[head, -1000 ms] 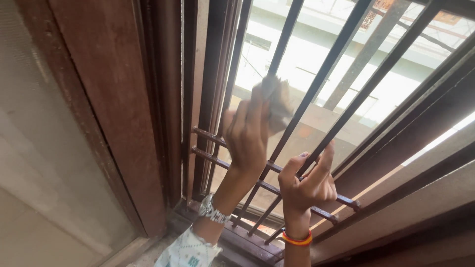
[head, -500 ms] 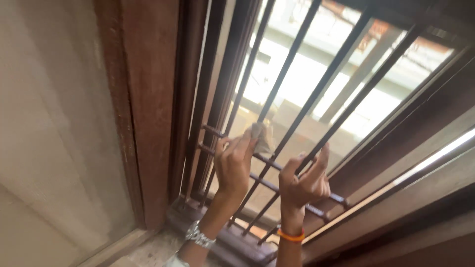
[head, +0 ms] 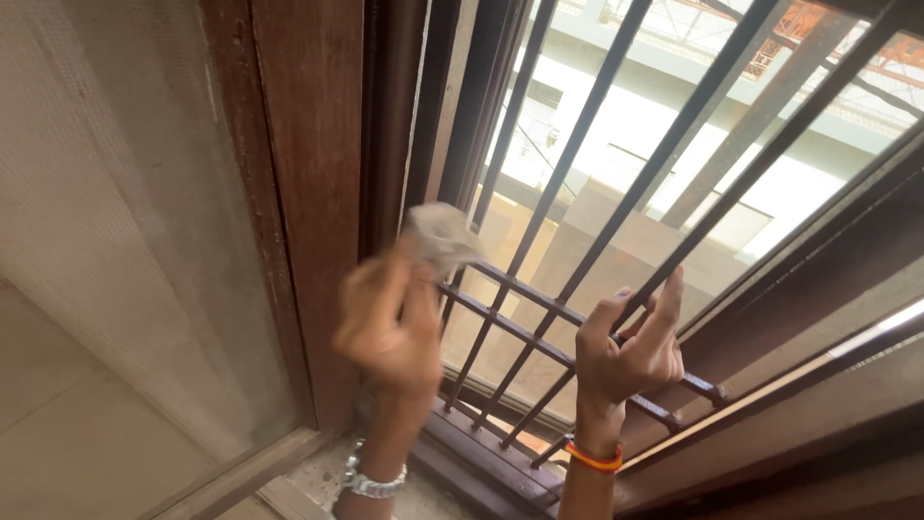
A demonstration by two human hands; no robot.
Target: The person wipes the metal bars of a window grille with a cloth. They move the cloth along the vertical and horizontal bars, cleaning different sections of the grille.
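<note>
My left hand (head: 390,313) holds a crumpled grey cloth (head: 441,237) raised in front of the dark brown window grille (head: 568,173), near its left end beside the brown wooden frame (head: 308,164). The hand is blurred by motion. My right hand (head: 630,347) grips one slanted grille bar just above the two horizontal cross bars (head: 539,323). An orange-and-red bangle (head: 593,456) sits on the right wrist, a silver watch (head: 371,479) on the left.
A mesh screen panel (head: 125,241) fills the left side. The window sill and track (head: 481,453) lie below the grille. Pale buildings (head: 635,125) show outside through the bars. A wooden frame edge (head: 818,385) runs along the right.
My left hand with the cloth came down the bars and then moved left, off the grille toward the wooden frame. My right hand kept its hold on the bar.
</note>
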